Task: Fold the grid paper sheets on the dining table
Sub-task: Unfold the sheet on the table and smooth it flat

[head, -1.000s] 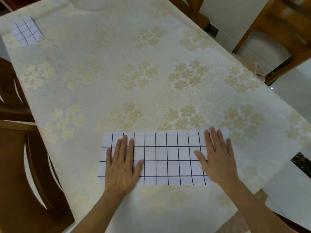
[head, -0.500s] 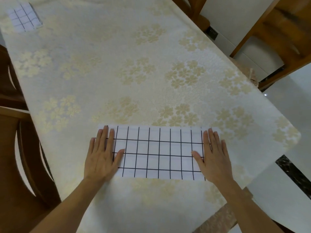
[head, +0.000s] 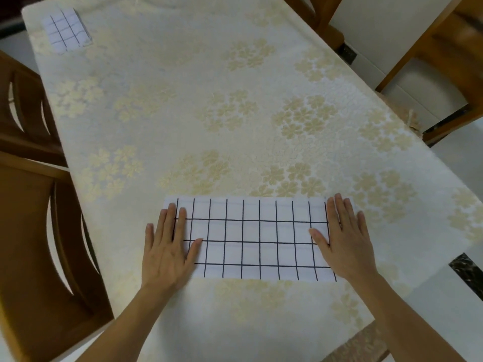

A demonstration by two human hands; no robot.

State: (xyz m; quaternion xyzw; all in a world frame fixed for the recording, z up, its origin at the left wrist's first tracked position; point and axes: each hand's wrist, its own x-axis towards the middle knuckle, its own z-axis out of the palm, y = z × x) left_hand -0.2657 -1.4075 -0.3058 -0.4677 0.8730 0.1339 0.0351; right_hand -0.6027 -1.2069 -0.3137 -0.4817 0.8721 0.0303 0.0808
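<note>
A long strip of grid paper [head: 258,239] is being held flat on the worktop [head: 235,113], near the edge closest to the person. The worktop is being covered by a cream cloth [head: 261,322] with pale gold flowers on it. The left end of the paper is being pressed down by the left hand [head: 167,246], which is being kept flat with its fingers straight and a little apart and its thumb pointing toward the middle of the sheet. The right end is being pressed down by the right hand [head: 345,239] in the same way, flat, with fingers straight and the thumb lying on the paper. Nothing is being pinched by either hand. The middle of the paper is being left bare between the two hands, and black lines are being shown on it in rows of squares. A small folded grid paper [head: 66,31] is being kept far away at the far left corner of the worktop. Brown wooden chairs [head: 39,257] are being seen beside the worktop on the left, and another chair [head: 431,74] is being seen at the far right.
</note>
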